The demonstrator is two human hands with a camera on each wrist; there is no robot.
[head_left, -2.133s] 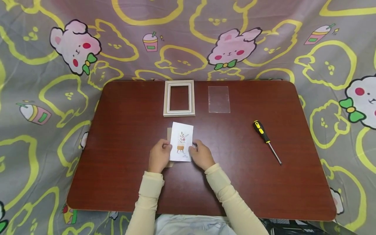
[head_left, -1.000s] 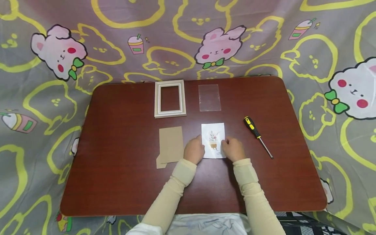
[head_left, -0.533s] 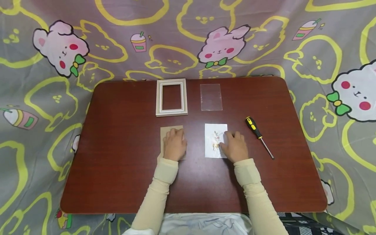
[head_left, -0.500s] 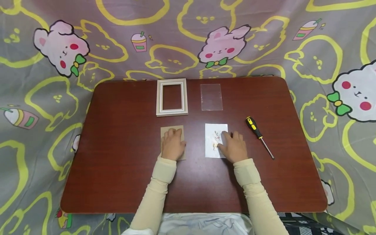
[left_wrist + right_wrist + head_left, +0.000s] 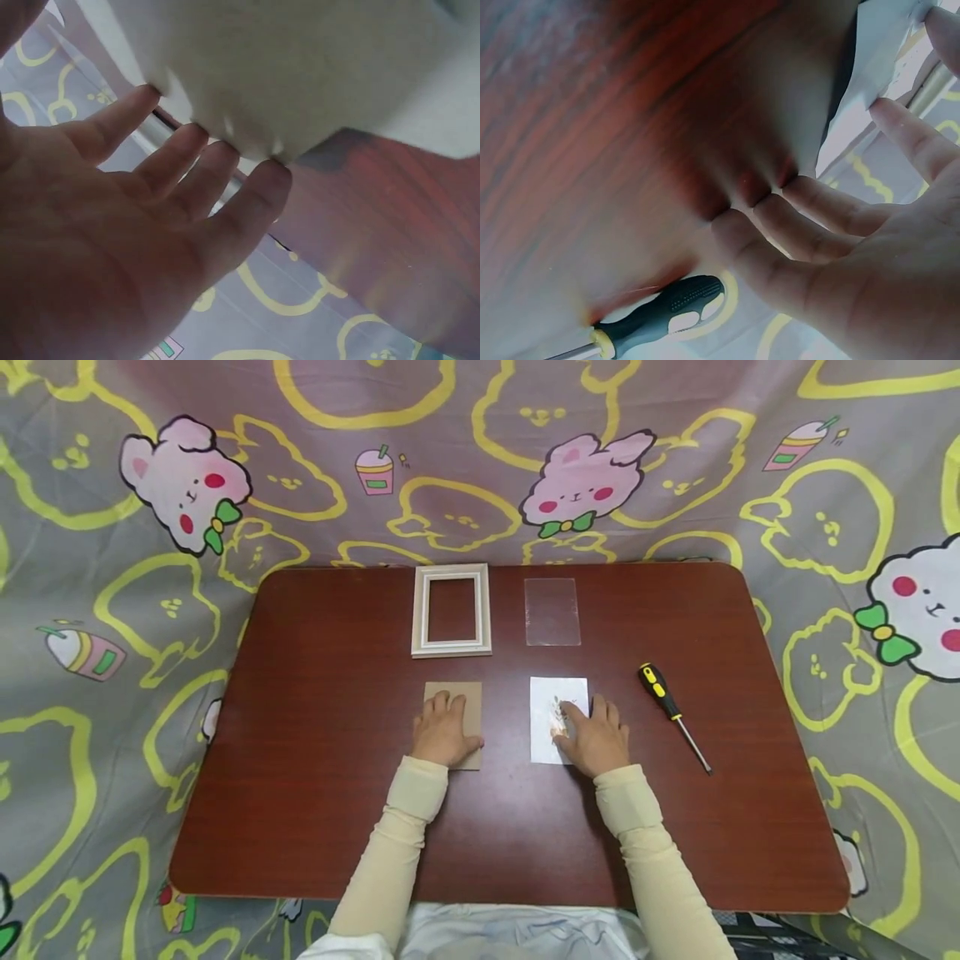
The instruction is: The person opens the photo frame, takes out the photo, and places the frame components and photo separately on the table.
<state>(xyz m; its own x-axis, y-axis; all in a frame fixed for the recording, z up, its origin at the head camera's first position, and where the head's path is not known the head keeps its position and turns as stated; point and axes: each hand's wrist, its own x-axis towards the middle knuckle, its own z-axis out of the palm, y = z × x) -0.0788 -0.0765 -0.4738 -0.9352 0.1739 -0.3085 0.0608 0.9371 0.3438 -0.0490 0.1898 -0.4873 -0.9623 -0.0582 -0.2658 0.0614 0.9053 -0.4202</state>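
Observation:
My left hand [image 5: 442,733] lies palm down on a brown cardboard backing [image 5: 472,714], fingers spread and slightly bent. In the left wrist view its fingertips [image 5: 270,176] press on the cardboard's pale surface [image 5: 247,67]. To the right, a white card [image 5: 542,727] printed with a potted plant lies flat on the table. Thumb and index finger of my right hand [image 5: 602,739] rest on the card's right part, covering some of the print. Its other fingertips [image 5: 731,221] touch the tabletop beside the card, as the right wrist view shows.
A cream picture frame [image 5: 421,610] lies at the table's back edge, beside a clear plastic sheet [image 5: 552,612]. A black and yellow screwdriver [image 5: 660,692] lies to the right of my right hand. Patterned cloth [image 5: 465,443] hangs behind the brown table [image 5: 300,777].
Both hands carried the card rightward off the cardboard and laid it on the table. My left hand then left it for the cardboard, which now lies straighter, its protruding lower-left piece out of sight.

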